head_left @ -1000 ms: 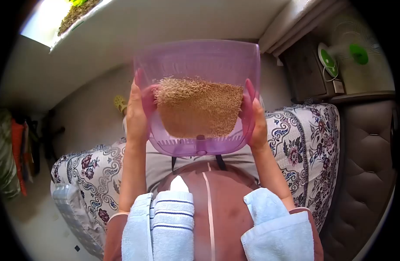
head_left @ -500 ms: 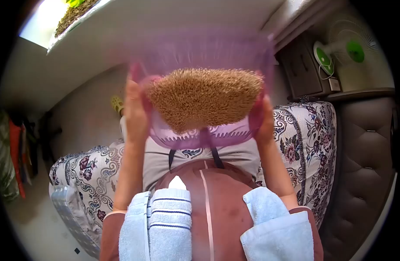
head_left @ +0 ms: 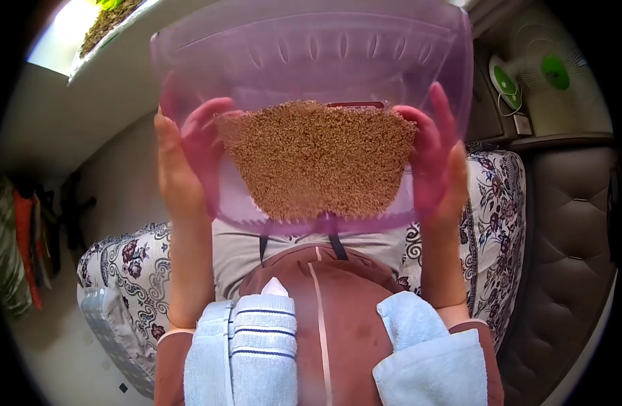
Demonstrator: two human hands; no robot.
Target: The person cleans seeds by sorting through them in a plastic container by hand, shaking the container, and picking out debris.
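Observation:
Both hands hold a see-through purple plastic container (head_left: 311, 51) in front of the body. My left hand (head_left: 186, 162) grips its left side, and my right hand (head_left: 446, 166) grips its right side. Fingers of both hands show through the plastic, curled under the container. Inside lies a heap of small brown grains (head_left: 321, 159), spread across the middle and lower part. Slots line the container's lower edge. A light blue towel (head_left: 263, 352) hangs over the left of the chest and another (head_left: 432, 358) over the right.
A patterned cover (head_left: 138, 271) lies on the seat around the legs. At the right are a tufted dark headboard (head_left: 571, 230), a dark cabinet (head_left: 483, 101) and a white-and-green fan (head_left: 554, 71). Clothes (head_left: 23, 250) hang at the far left.
The container has come up closer to the camera and looks larger, both hands moving with it and farther apart in view. The grains have shifted within it and now look settled rather than blurred.

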